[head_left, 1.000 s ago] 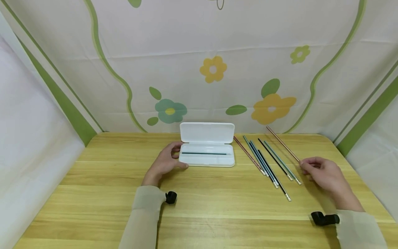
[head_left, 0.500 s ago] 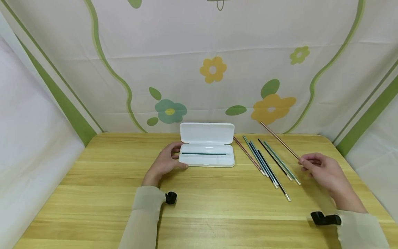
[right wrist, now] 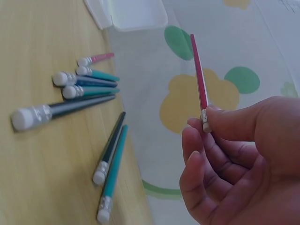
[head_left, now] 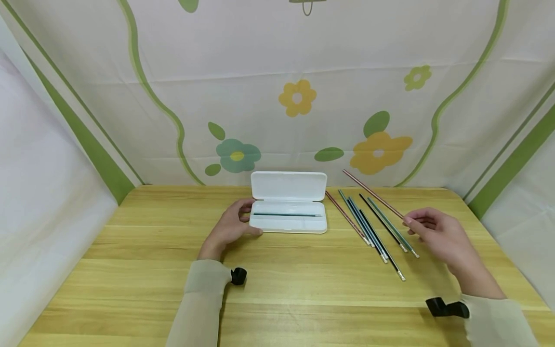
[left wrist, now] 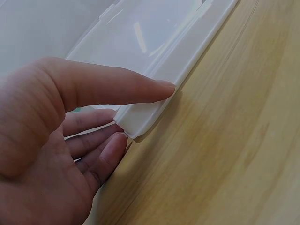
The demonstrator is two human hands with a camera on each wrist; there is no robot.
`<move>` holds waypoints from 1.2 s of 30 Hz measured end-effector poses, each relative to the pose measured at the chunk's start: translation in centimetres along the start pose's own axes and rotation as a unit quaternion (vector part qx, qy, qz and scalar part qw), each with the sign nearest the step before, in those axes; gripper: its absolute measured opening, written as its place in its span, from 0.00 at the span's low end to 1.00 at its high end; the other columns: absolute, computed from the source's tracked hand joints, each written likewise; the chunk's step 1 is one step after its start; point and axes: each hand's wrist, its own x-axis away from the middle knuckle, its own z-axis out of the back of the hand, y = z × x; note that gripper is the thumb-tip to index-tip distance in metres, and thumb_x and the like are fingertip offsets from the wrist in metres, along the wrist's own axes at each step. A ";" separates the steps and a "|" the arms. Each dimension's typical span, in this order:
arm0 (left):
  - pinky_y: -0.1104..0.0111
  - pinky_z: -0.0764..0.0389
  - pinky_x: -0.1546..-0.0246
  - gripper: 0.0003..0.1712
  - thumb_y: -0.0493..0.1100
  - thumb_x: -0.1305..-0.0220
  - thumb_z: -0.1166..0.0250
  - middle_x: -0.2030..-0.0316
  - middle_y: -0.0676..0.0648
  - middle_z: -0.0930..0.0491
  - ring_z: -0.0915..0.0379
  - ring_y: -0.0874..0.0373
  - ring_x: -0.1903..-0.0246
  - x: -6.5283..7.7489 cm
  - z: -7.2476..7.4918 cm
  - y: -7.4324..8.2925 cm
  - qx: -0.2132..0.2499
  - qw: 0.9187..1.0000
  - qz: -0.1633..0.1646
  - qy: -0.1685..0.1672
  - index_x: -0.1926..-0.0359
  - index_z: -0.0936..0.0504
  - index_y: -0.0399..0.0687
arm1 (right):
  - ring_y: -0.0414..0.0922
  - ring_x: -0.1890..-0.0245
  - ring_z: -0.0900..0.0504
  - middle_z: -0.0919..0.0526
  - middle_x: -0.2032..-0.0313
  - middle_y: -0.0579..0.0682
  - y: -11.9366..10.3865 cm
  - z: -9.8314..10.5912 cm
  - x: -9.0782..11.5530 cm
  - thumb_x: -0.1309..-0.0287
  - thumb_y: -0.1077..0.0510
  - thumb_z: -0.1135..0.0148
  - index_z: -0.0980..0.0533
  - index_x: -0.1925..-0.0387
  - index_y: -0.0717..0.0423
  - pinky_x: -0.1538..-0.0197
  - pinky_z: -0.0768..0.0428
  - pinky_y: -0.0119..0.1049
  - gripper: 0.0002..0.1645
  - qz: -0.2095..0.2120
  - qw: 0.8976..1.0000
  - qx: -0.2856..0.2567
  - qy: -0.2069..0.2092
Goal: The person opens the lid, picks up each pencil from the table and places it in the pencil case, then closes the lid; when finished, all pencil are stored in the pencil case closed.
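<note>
A white pencil case (head_left: 288, 185) stands with its lid raised, and one dark green pencil (head_left: 284, 214) lies inside. My left hand (head_left: 230, 224) holds the case's left end, thumb along the front edge and fingers at the side, closer in the left wrist view. In my right hand (head_left: 440, 236), thumb and fingers pinch a red pencil (right wrist: 200, 75) near its eraser end. This pencil is raised and slants up toward the far left. Below it, several dark, teal and blue pencils (head_left: 381, 219) lie on the table, with another red pencil (head_left: 347, 217) at their left.
The wooden table (head_left: 303, 299) bears everything. Its back edge meets a white curtain (head_left: 243, 101) with flower prints, and cloth sides rise to the left and right. Black wrist mounts sit on both sleeves.
My right hand has moved left and slightly away from me with the red pencil, whose far tip has swung left toward the case. The left hand and case have stayed put.
</note>
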 end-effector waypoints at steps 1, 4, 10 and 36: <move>0.44 0.25 0.28 0.51 0.32 0.48 0.18 0.29 0.35 0.26 0.26 0.37 0.33 0.0 0.0 0.0 0.000 1.000 0.000 -0.001 0.23 0.31 0.42 | 0.31 0.63 0.14 0.15 0.63 0.30 -0.2 -0.2 0.0 0.19 0.47 0.41 0.22 0.40 0.65 0.61 0.14 0.31 0.24 0.004 1.000 0.001 0.001; 0.46 0.25 0.28 0.51 0.32 0.48 0.18 0.29 0.36 0.26 0.26 0.38 0.33 0.1 0.0 0.1 -0.003 1.000 0.002 -0.001 0.23 0.31 0.43 | 0.33 0.62 0.15 0.13 0.59 0.41 -0.7 -1.0 0.2 0.20 0.47 0.41 0.21 0.42 0.63 0.61 0.14 0.31 0.23 0.015 1.000 0.009 0.001; 0.47 0.25 0.28 0.52 0.32 0.48 0.19 0.29 0.36 0.26 0.26 0.39 0.33 -0.1 0.0 0.0 -0.007 1.000 0.001 0.000 0.23 0.31 0.43 | 0.39 0.61 0.15 0.13 0.53 0.58 -1.5 -2.6 0.3 0.20 0.47 0.41 0.20 0.43 0.61 0.63 0.16 0.33 0.22 0.019 0.999 0.013 -0.026; 0.47 0.23 0.28 0.51 0.31 0.48 0.19 0.28 0.38 0.26 0.25 0.39 0.33 -0.1 0.1 -0.2 0.011 1.000 0.002 -0.002 0.23 0.30 0.44 | 0.50 0.57 0.15 0.12 0.55 0.56 -4.4 -4.2 -2.2 0.20 0.46 0.40 0.18 0.46 0.56 0.58 0.17 0.36 0.18 0.050 0.995 0.039 -0.083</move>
